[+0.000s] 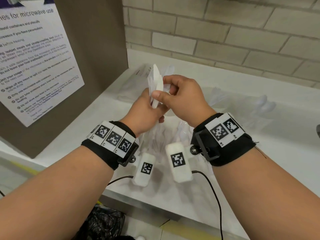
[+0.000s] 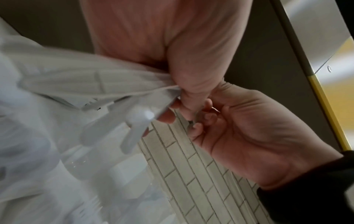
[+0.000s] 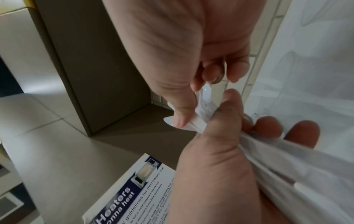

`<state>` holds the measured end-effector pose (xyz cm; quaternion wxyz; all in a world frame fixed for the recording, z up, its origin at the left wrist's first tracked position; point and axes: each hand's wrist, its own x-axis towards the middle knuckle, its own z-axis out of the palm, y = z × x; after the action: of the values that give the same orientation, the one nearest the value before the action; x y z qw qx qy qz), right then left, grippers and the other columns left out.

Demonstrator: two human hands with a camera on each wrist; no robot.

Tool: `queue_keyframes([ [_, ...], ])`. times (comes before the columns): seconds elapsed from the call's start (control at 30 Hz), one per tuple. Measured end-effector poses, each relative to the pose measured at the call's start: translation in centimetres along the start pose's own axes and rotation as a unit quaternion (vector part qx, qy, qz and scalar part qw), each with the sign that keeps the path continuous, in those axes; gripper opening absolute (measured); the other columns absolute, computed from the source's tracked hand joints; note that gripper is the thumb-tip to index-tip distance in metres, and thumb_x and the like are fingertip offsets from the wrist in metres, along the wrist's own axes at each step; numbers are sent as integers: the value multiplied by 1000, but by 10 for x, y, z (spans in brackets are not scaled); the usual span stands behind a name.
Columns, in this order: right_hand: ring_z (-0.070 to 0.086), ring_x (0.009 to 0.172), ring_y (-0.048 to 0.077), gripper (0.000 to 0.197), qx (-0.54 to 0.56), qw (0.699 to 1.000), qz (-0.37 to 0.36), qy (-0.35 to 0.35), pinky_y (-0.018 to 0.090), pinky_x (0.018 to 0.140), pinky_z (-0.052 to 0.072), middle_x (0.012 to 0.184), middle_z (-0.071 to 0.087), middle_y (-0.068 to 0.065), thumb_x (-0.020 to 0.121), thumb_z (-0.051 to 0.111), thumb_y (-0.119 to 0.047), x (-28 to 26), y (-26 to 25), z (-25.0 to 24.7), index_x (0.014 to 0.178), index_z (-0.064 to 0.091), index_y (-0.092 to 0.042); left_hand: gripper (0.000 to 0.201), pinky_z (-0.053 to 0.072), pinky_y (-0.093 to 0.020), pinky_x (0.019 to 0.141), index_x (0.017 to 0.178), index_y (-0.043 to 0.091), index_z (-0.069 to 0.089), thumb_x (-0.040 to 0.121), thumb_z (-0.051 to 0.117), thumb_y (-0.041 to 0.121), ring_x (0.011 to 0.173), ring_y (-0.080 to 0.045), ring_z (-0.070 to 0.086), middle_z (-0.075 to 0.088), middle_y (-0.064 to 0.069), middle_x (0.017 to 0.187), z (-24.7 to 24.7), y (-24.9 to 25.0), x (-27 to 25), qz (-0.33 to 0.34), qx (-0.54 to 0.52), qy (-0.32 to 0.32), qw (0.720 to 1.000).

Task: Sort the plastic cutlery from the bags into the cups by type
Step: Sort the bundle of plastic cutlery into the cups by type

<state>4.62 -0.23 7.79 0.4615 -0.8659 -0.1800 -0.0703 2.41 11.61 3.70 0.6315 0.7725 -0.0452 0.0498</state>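
Observation:
Both hands hold a clear plastic bag of white cutlery (image 1: 158,80) up over the white counter (image 1: 270,144). My left hand (image 1: 147,108) grips the bunched neck of the bag (image 3: 287,159), thumb over the gathered plastic. My right hand (image 1: 181,94) pinches the bag's top edge (image 3: 205,97) between thumb and fingers, right beside the left hand. White handles (image 2: 107,121) show through the bag (image 2: 67,84). Two faint clear cups stand to the right, one with forks (image 1: 218,96), one with spoons (image 1: 265,104).
A brown cabinet side bearing a microwave notice (image 1: 34,58) stands close on the left. A tiled wall (image 1: 225,32) runs behind the counter. More clear bags lie at the back (image 1: 136,75). A black bin bag (image 1: 103,222) sits below the counter's front edge.

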Motion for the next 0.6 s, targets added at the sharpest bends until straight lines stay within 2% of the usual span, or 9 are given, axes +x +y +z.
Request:
queue_keyframes([
  [0.07,43,60,9,19,65,997,27,-6,23,63,44,68,40,-6,80,76,-21,-2,-2,-1,95,65,-19,29,58,-42,64,111,29,51,89,64,15,64,-19,60,61,-8,85,2,1,-2,19,-1,-16,1000],
  [0.1,43,58,9,13,105,993,45,-9,25,61,45,65,40,-5,81,75,-16,-2,-2,-3,84,62,-16,31,58,-40,62,115,25,54,87,66,17,64,-19,60,63,-11,85,3,1,-3,18,-7,-21,1000],
  [0.17,47,51,7,20,165,984,71,-17,22,52,45,60,43,-2,87,68,-10,-4,-2,-6,71,55,-10,43,56,-35,58,125,19,53,85,70,21,66,-18,61,66,-14,92,4,-1,-3,6,-28,-19,999],
  [0.23,50,52,9,16,180,980,79,-20,23,49,45,64,48,2,92,62,-11,-4,-2,-7,78,56,-3,44,54,-32,56,126,16,53,85,71,22,66,-17,59,64,-13,93,5,-3,-2,4,-43,-17,999],
  [0.33,54,61,14,11,184,979,83,-5,29,56,47,74,57,6,96,54,-14,-3,-1,-5,89,56,-7,39,54,-36,58,120,11,55,86,70,19,65,-18,57,63,-16,94,4,-7,-1,8,-47,-30,998],
  [0.4,58,64,16,10,212,973,92,4,27,58,48,81,63,8,99,48,-16,-2,-2,-5,93,52,-8,41,53,-37,58,119,10,56,82,72,21,59,-17,55,62,-18,96,4,-11,-2,-6,-61,-32,998],
  [0.47,62,67,16,11,247,964,98,15,22,54,48,82,68,3,102,42,-17,-3,-4,-5,96,48,-12,46,50,-35,56,119,7,56,79,72,24,55,-16,52,59,-26,100,5,-15,-1,-17,-78,-34,996],
  [0.5,63,68,16,11,257,961,97,27,21,54,49,80,69,1,103,39,-18,-3,-5,-5,98,47,-12,45,49,-34,55,118,5,56,80,71,24,54,-16,52,58,-26,93,5,-15,-1,-18,-78,-35,996],
  [0.6,64,70,16,11,282,953,77,79,24,56,50,73,68,-3,103,37,-17,-4,-5,-1,101,45,-11,34,49,-31,52,112,6,56,85,70,21,52,-15,51,52,-10,71,5,-14,0,-10,-50,-29,998],
])
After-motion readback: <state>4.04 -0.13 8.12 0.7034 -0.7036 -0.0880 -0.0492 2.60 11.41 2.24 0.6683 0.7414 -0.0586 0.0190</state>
